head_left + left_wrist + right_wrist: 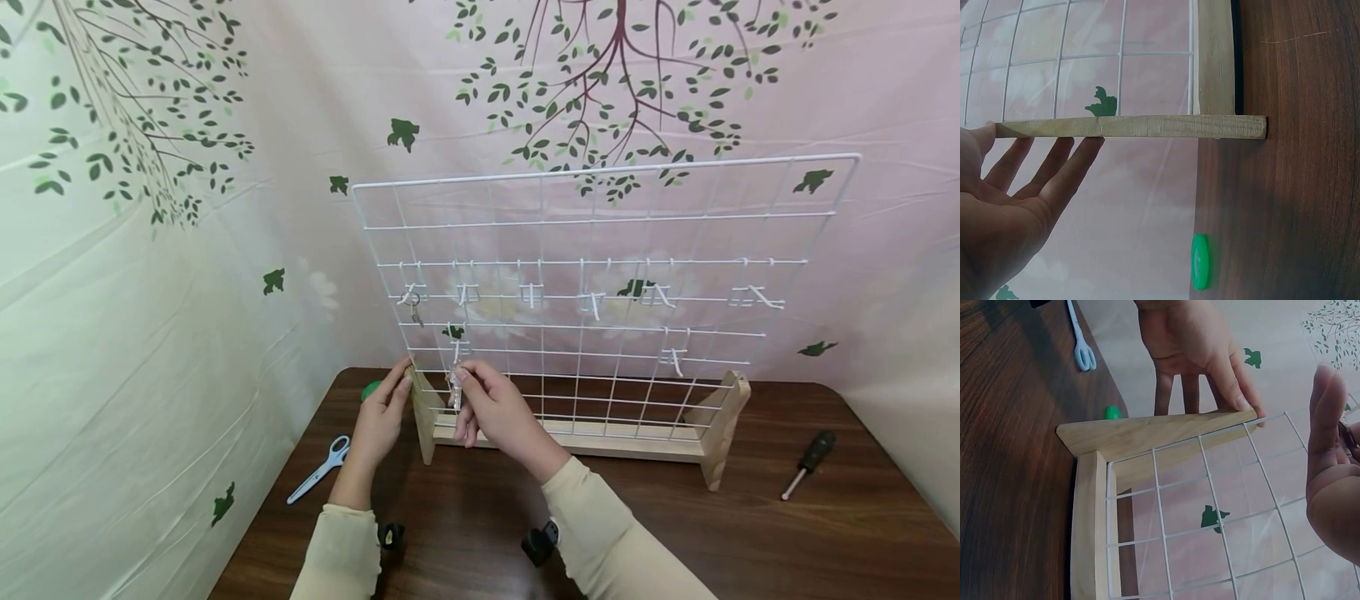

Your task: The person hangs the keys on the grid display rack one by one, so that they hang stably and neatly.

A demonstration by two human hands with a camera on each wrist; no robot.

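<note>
So the right hand (498,408) has a key (457,393) pinched between thumb and fingers, right up under a hook (457,350) on the grid (600,172). Can't tell if it's actually on the hook, fingers are kinda in the way. Left hand (382,419) is clamped on the wooden upright (424,425), thumb one side, fingers the other. The two hands are near each other but not touching.

Up above, between the hands, a key ring (416,312) hangs off another hook. There's a green disc (1200,262) just beyond the left hand, and blue scissors (318,471) to its left, a bit nearer the person. Screwdriver (815,452) lies on the table (465,517), well off to the right of the right hand.
</note>
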